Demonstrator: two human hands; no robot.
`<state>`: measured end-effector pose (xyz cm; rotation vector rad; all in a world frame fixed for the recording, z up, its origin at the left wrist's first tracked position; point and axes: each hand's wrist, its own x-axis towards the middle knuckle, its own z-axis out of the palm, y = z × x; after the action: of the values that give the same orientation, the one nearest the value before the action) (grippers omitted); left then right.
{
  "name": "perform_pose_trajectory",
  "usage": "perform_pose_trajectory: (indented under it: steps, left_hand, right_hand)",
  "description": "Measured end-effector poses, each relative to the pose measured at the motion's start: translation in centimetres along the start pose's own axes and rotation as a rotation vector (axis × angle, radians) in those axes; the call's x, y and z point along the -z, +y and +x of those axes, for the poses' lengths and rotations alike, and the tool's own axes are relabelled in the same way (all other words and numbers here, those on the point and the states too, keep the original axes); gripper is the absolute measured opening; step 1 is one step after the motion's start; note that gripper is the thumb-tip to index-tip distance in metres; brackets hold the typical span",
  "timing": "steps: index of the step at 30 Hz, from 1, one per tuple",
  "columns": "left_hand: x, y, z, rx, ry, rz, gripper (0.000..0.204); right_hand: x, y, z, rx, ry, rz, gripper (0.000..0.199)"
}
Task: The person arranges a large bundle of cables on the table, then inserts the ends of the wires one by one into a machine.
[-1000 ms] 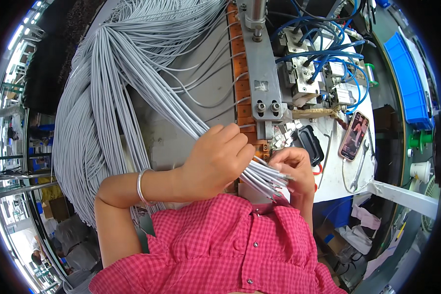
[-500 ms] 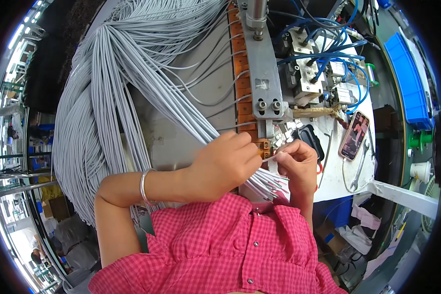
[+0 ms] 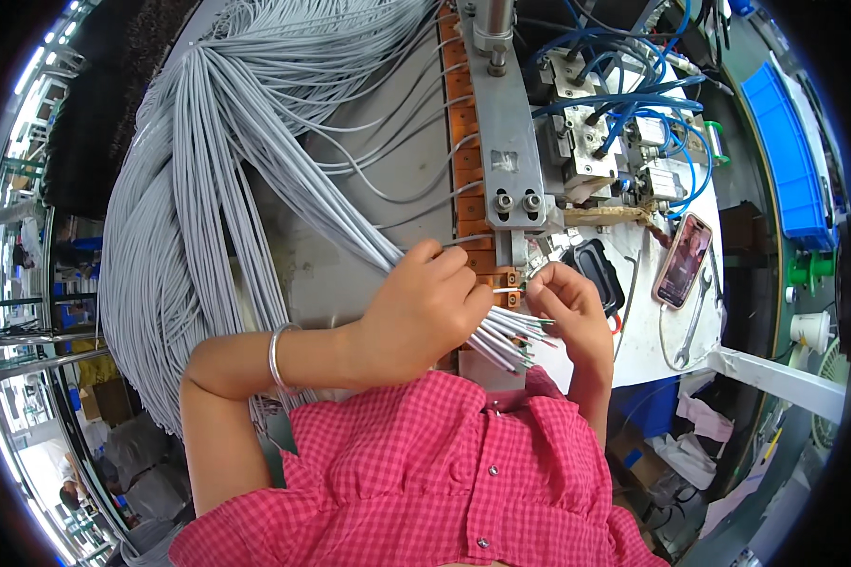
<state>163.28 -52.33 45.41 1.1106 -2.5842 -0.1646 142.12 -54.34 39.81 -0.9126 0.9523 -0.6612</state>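
My left hand [image 3: 418, 310] is closed around a bundle of light grey cables [image 3: 345, 219] that runs down from the far left. The bundle's cut ends [image 3: 507, 342] stick out to the right of the fist, with small green, red and dark wire tips. One white cable end [image 3: 507, 290] stands apart from the others, pointing toward my right hand [image 3: 569, 307]. My right thumb and forefinger pinch the tip of that cable, mostly hidden by the fingers. Just beyond both hands is the near end of a row of orange blocks [image 3: 475, 262].
A steel bar [image 3: 511, 123] lies along the orange row, with blue-tubed pneumatic valves [image 3: 586, 142] to its right. A phone [image 3: 683, 261], a wrench [image 3: 695, 319] and a black tray [image 3: 596, 269] lie on the white tabletop. More grey cables [image 3: 175, 236] drape over the left side.
My left hand and the bundle have shifted slightly left, and the cable ends are turned so their coloured tips show more. My right hand has moved a little up and left.
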Motion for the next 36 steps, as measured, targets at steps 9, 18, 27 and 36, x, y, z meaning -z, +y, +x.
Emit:
perform_pose_trajectory:
  steps: [9, 18, 27, 36]
  left_hand:
    - [0.5, 0.0, 0.3, -0.011, -0.024, -0.035, 0.018]
    - [0.6, 0.1, 0.1, 0.008, 0.014, -0.078, 0.020]
    - [1.2, 0.1, 0.3, 0.027, 0.000, -0.160, 0.022]
    - [0.3, 0.1, 0.2, -0.004, 0.030, -0.126, 0.016]
  right_hand:
    - [-0.8, 0.0, -0.9, 0.226, 0.177, -0.035, 0.012]
    - [-1.2, 0.1, -1.3, 0.278, 0.244, 0.020, 0.007]
    - [-0.6, 0.1, -0.9, 0.157, -0.230, 0.304, 0.006]
    - [-0.8, 0.1, -1.1, 0.278, 0.060, 0.176, 0.006]
